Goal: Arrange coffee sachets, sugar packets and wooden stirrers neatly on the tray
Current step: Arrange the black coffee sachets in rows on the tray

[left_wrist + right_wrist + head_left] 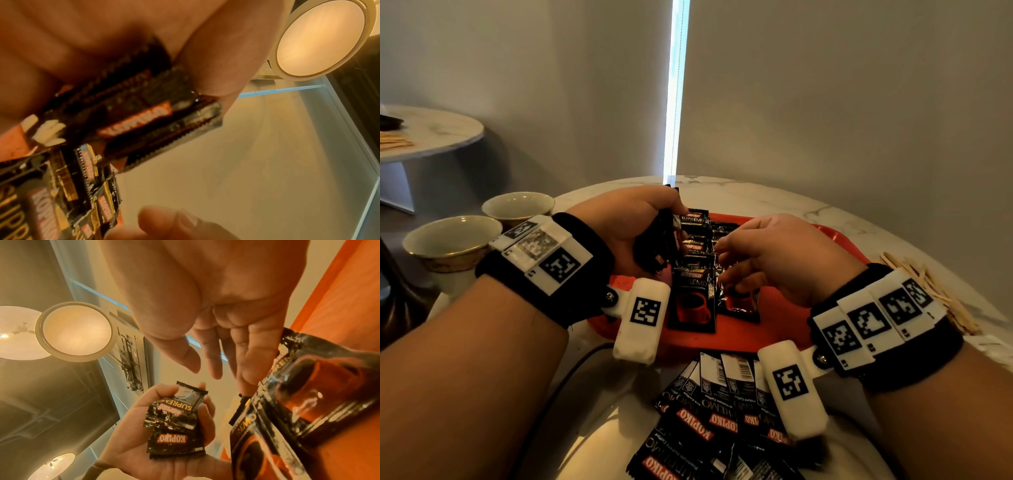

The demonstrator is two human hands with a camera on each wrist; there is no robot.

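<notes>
A red tray (pixel 784 329) lies on the marble table and bears several black coffee sachets (pixel 693 294) laid in overlapping rows. My left hand (pixel 640 229) hovers over the tray's left side and grips a small stack of sachets (pixel 144 113), also seen as the held stack (pixel 176 423) in the right wrist view. My right hand (pixel 760 253) is over the tray's middle with fingers (pixel 252 363) straight, their tips touching a sachet (pixel 308 394) on the tray. Wooden stirrers (pixel 935 294) lie in a heap right of the tray.
More loose sachets (pixel 722 411) lie on the table in front of the tray. Two pale bowls (pixel 452 240) stand at the left edge. A second round table (pixel 431 133) with stirrers stands farther left. A wall is close behind.
</notes>
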